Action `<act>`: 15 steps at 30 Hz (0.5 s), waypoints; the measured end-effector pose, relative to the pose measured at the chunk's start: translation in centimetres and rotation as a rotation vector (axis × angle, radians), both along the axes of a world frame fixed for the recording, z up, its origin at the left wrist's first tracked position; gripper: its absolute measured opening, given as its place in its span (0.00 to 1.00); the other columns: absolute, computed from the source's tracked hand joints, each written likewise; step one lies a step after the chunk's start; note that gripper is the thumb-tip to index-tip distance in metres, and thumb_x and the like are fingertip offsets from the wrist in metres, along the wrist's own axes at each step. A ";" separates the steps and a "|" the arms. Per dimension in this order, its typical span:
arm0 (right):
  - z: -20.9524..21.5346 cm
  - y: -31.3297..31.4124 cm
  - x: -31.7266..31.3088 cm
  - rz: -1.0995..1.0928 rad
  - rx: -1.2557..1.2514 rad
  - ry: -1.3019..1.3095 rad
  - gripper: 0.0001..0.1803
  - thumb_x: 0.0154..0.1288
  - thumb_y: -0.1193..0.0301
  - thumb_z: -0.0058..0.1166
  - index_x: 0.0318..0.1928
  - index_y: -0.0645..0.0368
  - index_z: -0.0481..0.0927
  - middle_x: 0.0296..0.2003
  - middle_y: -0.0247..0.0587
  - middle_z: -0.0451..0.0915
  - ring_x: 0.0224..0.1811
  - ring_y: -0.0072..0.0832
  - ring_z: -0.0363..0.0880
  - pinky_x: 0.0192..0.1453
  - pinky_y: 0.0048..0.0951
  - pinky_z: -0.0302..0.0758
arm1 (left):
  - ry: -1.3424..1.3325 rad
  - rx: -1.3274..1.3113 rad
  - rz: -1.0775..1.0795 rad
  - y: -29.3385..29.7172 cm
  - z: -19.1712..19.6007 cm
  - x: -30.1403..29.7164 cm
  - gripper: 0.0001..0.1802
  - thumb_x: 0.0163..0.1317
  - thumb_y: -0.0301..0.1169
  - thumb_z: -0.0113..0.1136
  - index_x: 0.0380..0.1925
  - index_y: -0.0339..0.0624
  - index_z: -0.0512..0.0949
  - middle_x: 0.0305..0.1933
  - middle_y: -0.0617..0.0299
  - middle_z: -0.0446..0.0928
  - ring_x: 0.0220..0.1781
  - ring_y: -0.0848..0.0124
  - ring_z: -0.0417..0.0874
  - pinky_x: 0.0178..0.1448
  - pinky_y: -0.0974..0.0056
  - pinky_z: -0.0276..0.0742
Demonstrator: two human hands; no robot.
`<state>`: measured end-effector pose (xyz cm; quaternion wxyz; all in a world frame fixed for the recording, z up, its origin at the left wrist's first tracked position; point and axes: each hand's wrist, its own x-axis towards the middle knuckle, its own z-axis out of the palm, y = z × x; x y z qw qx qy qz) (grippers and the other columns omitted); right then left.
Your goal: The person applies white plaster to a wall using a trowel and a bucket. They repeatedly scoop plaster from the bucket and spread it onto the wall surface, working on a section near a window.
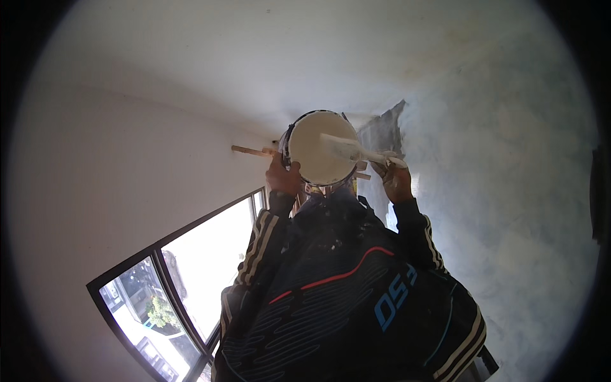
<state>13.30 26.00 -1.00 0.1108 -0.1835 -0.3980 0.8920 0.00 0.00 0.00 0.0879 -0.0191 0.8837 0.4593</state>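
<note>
White plaster fills most of the view: a smooth ceiling (254,57) above, a pale wall (95,191) on the left and a blotchy, grey-mottled wall (509,223) on the right, with a darker unfinished patch (385,130) near the top corner. A dark-framed window (172,280) sits low on the left, bright with daylight and greenery outside.

Both arms rise from the lower edge in dark sleeves with striped trim, forearms nearly upright and raised toward the corner. The left hand (283,177) is clamped on the rim of a round bucket (318,148), fingers wrapped at its lower left edge. The bucket tips so that its open mouth faces the camera, showing a thick, creamy white filling inside a dark rim.

The right hand (394,178) is closed around the handle of a flat trowel (356,149). The tool's long axis runs almost level, tilting up slightly to the left; its wide blade, smeared with white paste, lies across the upper right part of the bucket's mouth, while the handle end points right toward the mottled wall. The hands are held apart, one at each side of the bucket.

A thin wooden stick (254,151) juts out leftward from behind the bucket, roughly level. A dark jacket (331,299) with red and blue markings fills the lower centre.
</note>
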 end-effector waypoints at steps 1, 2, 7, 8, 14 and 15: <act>0.1 0.7 -0.9 -0.039 -0.029 0.039 0.13 0.63 0.68 0.50 0.46 0.59 0.71 0.45 0.41 0.75 0.53 0.34 0.73 0.59 0.37 0.70 | 0.022 0.074 0.031 0.8 -0.8 -1.1 0.22 0.43 0.36 0.58 0.40 0.35 0.74 0.30 0.45 0.78 0.34 0.49 0.80 0.41 0.51 0.74; 0.5 1.7 -1.2 -0.081 -0.040 0.067 0.13 0.64 0.68 0.49 0.47 0.59 0.71 0.45 0.41 0.75 0.52 0.35 0.73 0.58 0.38 0.71 | 0.011 0.114 0.003 2.2 -0.1 -1.6 0.19 0.43 0.36 0.58 0.35 0.35 0.73 0.29 0.45 0.78 0.34 0.48 0.80 0.40 0.50 0.73; 0.8 -0.8 0.4 -0.145 -0.176 0.077 0.13 0.66 0.67 0.45 0.48 0.59 0.69 0.45 0.45 0.74 0.48 0.37 0.75 0.52 0.40 0.75 | 0.005 -0.038 0.043 -0.2 0.3 0.5 0.17 0.41 0.33 0.59 0.32 0.35 0.76 0.29 0.45 0.79 0.31 0.50 0.81 0.39 0.51 0.75; 0.6 -1.2 0.3 -0.171 -0.205 0.078 0.13 0.66 0.67 0.44 0.48 0.59 0.68 0.45 0.45 0.74 0.47 0.37 0.76 0.51 0.41 0.76 | 0.074 -0.043 0.068 -0.4 1.5 0.7 0.15 0.40 0.32 0.60 0.29 0.35 0.75 0.27 0.47 0.79 0.30 0.53 0.82 0.38 0.52 0.75; 6.6 4.2 -3.0 -0.334 -0.230 0.159 0.13 0.64 0.67 0.48 0.47 0.58 0.68 0.43 0.42 0.73 0.47 0.37 0.76 0.51 0.39 0.76 | 0.061 0.002 0.138 1.8 0.3 1.6 0.14 0.37 0.31 0.60 0.24 0.34 0.72 0.24 0.49 0.77 0.26 0.55 0.79 0.34 0.53 0.74; 7.9 5.3 -3.8 -0.363 -0.205 0.234 0.11 0.64 0.69 0.48 0.45 0.58 0.68 0.42 0.40 0.72 0.47 0.37 0.76 0.51 0.39 0.77 | 0.072 0.019 0.151 2.1 0.7 1.7 0.13 0.37 0.31 0.60 0.23 0.34 0.71 0.22 0.50 0.75 0.24 0.56 0.78 0.32 0.54 0.74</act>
